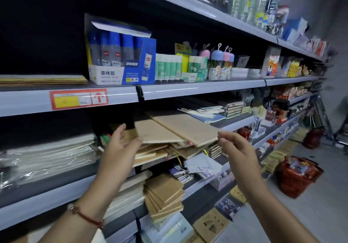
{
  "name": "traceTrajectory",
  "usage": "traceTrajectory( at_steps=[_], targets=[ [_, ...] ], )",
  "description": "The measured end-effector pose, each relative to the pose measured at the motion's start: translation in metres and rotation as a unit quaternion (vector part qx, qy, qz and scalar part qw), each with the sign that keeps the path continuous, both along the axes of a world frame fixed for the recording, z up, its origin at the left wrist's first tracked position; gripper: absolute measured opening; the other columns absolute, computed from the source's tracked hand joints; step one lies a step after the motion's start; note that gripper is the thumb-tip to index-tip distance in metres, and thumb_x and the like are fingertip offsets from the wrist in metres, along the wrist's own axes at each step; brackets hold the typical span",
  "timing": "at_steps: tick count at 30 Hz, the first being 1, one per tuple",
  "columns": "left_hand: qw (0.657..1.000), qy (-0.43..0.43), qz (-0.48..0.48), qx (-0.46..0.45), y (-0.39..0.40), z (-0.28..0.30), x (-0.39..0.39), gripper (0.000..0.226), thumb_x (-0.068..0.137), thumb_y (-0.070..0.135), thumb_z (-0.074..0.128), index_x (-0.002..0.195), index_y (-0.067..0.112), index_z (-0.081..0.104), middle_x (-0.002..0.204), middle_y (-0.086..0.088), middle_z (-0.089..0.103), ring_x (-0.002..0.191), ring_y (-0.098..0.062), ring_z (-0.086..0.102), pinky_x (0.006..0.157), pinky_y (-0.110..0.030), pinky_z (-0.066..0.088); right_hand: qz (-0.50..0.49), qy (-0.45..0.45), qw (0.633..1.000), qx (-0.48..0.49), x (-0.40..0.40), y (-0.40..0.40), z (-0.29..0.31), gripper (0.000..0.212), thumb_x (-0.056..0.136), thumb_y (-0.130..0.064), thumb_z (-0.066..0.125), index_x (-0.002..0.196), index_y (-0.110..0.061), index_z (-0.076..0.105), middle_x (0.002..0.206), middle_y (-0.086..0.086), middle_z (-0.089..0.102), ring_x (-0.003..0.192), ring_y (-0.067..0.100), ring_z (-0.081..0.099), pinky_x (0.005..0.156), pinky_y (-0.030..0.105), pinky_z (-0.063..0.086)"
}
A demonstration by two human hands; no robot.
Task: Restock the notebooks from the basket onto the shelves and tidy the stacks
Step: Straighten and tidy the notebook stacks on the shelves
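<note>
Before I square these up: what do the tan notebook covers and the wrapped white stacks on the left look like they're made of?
Tan notebooks: covers look like uncoated kraft card, matte brown with no shine and thin stiff edges. White stacks: seemingly paper pads in clear plastic film, going by the wrinkles and bright glare streaks; the film probably makes them slippery.

Plain tan kraft-paper notebooks (175,129) lie in a stack at centre. At ten o'clock stands a blue-and-white cardboard glue box (120,58) with black lettering; beside it, green-and-white glue sticks (168,66). A red-and-yellow shelf label (79,99) sits at nine o'clock. A red plastic basket (298,177) shows at four o'clock. A thin red cord bracelet (84,217) circles the wrist at seven o'clock.
</note>
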State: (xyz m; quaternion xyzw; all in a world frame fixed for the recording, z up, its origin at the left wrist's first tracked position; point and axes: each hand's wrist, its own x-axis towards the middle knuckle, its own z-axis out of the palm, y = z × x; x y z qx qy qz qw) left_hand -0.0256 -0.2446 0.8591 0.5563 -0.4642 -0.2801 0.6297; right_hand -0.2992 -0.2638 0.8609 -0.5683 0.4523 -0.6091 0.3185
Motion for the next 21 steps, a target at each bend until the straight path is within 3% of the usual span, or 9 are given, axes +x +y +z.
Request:
traceTrajectory(
  at_steps=[4, 6, 7, 9, 12, 14, 17, 19, 21],
  targets=[
    [0.997, 0.076, 0.021, 0.019, -0.038, 0.001, -0.033, 0.074, 0.089, 0.033, 0.069, 0.153, 0.023, 0.033, 0.135, 0.009, 0.047, 0.12, -0.015, 0.05, 0.112, -0.044, 0.038, 0.026, -0.011, 0.998, 0.049, -0.045, -0.053, 0.001, 0.016, 0.1, -0.011, 0.055, 0.109, -0.014, 0.068, 0.098, -0.006, 0.068, 0.071, -0.012, 0.063, 0.056, 0.004, 0.045],
    [0.993, 0.104, 0.037, 0.034, -0.047, -0.001, -0.046, 0.079, 0.079, 0.044, 0.072, 0.149, 0.025, 0.039, 0.138, 0.007, 0.052, 0.122, -0.015, 0.052, 0.111, -0.044, 0.04, 0.042, -0.01, 0.996, 0.079, -0.062, -0.086, -0.001, 0.015, 0.1, -0.014, 0.056, 0.112, -0.014, 0.065, 0.1, -0.007, 0.065, 0.071, -0.012, 0.062, 0.052, 0.003, 0.044],
    [0.992, 0.116, 0.04, 0.033, -0.05, -0.001, -0.052, 0.069, 0.08, 0.043, 0.071, 0.142, 0.027, 0.045, 0.132, 0.006, 0.056, 0.119, -0.013, 0.055, 0.107, -0.041, 0.041, 0.046, -0.012, 0.994, 0.095, -0.067, -0.101, -0.002, 0.016, 0.1, -0.017, 0.056, 0.115, -0.015, 0.063, 0.101, -0.009, 0.063, 0.074, -0.009, 0.061, 0.051, 0.005, 0.044],
    [0.991, 0.119, 0.051, 0.019, -0.054, -0.003, -0.062, 0.034, 0.093, 0.027, 0.064, 0.125, 0.03, 0.053, 0.114, 0.011, 0.063, 0.107, -0.008, 0.058, 0.097, -0.036, 0.043, 0.059, -0.02, 0.99, 0.129, -0.074, -0.128, -0.006, 0.021, 0.1, -0.023, 0.057, 0.12, -0.016, 0.06, 0.106, -0.008, 0.06, 0.086, -0.001, 0.056, 0.06, 0.015, 0.046],
    [0.99, 0.097, 0.106, 0.018, -0.057, -0.005, -0.072, 0.023, 0.096, 0.02, 0.058, 0.115, 0.032, 0.058, 0.108, 0.013, 0.065, 0.103, -0.007, 0.059, 0.089, -0.036, 0.045, 0.087, -0.042, 0.979, 0.179, -0.076, -0.162, -0.015, 0.033, 0.096, -0.033, 0.062, 0.125, -0.017, 0.059, 0.122, 0.001, 0.059, 0.109, 0.017, 0.056, 0.09, 0.036, 0.05],
    [0.988, 0.094, 0.124, 0.014, -0.057, -0.003, -0.077, 0.02, 0.096, 0.018, 0.057, 0.109, 0.033, 0.061, 0.109, 0.011, 0.067, 0.103, -0.01, 0.061, 0.092, -0.038, 0.047, 0.117, -0.051, 0.971, 0.203, -0.072, -0.176, -0.02, 0.039, 0.094, -0.04, 0.063, 0.127, -0.021, 0.057, 0.126, 0.001, 0.058, 0.117, 0.022, 0.054, 0.104, 0.047, 0.045],
    [0.987, 0.086, 0.136, 0.018, -0.06, -0.003, -0.085, 0.04, 0.095, 0.02, 0.06, 0.133, 0.028, 0.053, 0.113, 0.015, 0.062, 0.112, -0.017, 0.059, 0.106, -0.045, 0.043, 0.152, -0.07, 0.961, 0.219, -0.062, -0.187, -0.026, 0.036, 0.094, -0.039, 0.063, 0.124, -0.021, 0.056, 0.119, 0.0, 0.061, 0.104, 0.017, 0.059, 0.088, 0.039, 0.049],
    [0.986, 0.079, 0.143, 0.014, -0.062, -0.003, -0.092, 0.06, 0.095, 0.021, 0.06, 0.15, 0.023, 0.038, 0.118, 0.015, 0.057, 0.116, -0.016, 0.052, 0.106, -0.04, 0.039, 0.148, -0.082, 0.961, 0.218, -0.058, -0.189, -0.031, 0.031, 0.094, -0.035, 0.063, 0.12, -0.02, 0.055, 0.11, 0.001, 0.064, 0.088, 0.017, 0.061, 0.077, 0.037, 0.047],
    [0.987, 0.051, 0.148, 0.024, -0.062, -0.004, -0.102, 0.07, 0.096, 0.025, 0.06, 0.156, 0.024, 0.026, 0.135, 0.012, 0.051, 0.121, -0.014, 0.046, 0.104, -0.037, 0.035, 0.135, -0.095, 0.963, 0.211, -0.055, -0.189, -0.034, 0.031, 0.093, -0.029, 0.064, 0.12, -0.018, 0.055, 0.107, 0.004, 0.066, 0.082, 0.018, 0.062, 0.069, 0.033, 0.047]
  ],
)
